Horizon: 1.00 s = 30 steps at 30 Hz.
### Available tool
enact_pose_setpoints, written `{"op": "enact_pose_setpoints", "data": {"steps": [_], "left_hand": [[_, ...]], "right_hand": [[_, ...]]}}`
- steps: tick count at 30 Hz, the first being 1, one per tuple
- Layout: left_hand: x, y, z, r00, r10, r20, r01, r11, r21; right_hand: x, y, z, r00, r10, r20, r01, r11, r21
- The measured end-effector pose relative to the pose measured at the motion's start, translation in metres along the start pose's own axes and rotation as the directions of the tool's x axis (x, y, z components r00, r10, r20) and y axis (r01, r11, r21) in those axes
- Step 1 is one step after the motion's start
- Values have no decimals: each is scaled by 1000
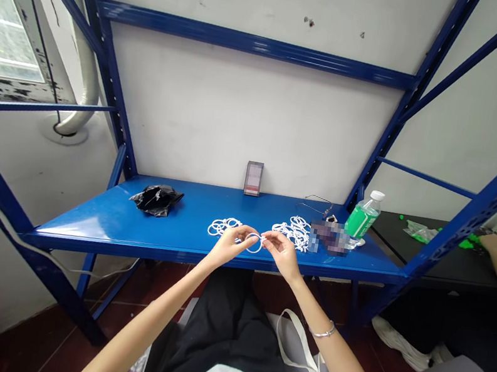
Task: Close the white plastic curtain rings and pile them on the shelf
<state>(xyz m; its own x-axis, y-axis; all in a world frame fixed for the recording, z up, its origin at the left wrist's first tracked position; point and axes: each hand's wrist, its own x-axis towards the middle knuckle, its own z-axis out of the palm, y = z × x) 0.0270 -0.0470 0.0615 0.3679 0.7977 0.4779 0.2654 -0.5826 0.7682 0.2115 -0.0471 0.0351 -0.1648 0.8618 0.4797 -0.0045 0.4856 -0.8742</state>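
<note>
A thin white ring [253, 251] hangs between my two hands, just over the front edge of the blue table [184, 226]. My left hand [235, 241] pinches it from the left, fingers closed. From the other side my right hand [280, 251] grips it at the top, thumb and fingertips together. The exact spot where the fingertips meet is too small to make out. Behind my left hand lies a small group of white rings [221, 226]. A larger heap of white rings [298, 231] sits just beyond my right hand.
A crumpled black plastic bag [158, 199] lies on the left. A phone [253, 178] leans on the back wall. Glasses [321, 209] and a green-labelled bottle [362, 219] stand at right. Blue posts [442, 225] frame the table; beyond, another person's hand [495, 244] is among green pieces.
</note>
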Motion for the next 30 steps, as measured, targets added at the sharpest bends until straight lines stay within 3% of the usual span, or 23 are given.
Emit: {"op": "enact_pose_setpoints", "data": {"steps": [5,10,16,30], "left_hand": [[-3,1,1,987,157,13,-154,944,291],[-4,-2,5,975,220,-4,-195,873,448],[-4,0,4,972,234,24,-223,888,403],[-6,5,3,971,232,50,-233,889,394]], "right_hand": [[0,-4,-1,999,-18,-49,17,1000,-20],[0,-7,-1,999,-22,-46,22,1000,-14],[2,-6,-4,1000,-11,14,10,999,42],[0,-4,-3,1000,-1,24,-1,995,95]]}}
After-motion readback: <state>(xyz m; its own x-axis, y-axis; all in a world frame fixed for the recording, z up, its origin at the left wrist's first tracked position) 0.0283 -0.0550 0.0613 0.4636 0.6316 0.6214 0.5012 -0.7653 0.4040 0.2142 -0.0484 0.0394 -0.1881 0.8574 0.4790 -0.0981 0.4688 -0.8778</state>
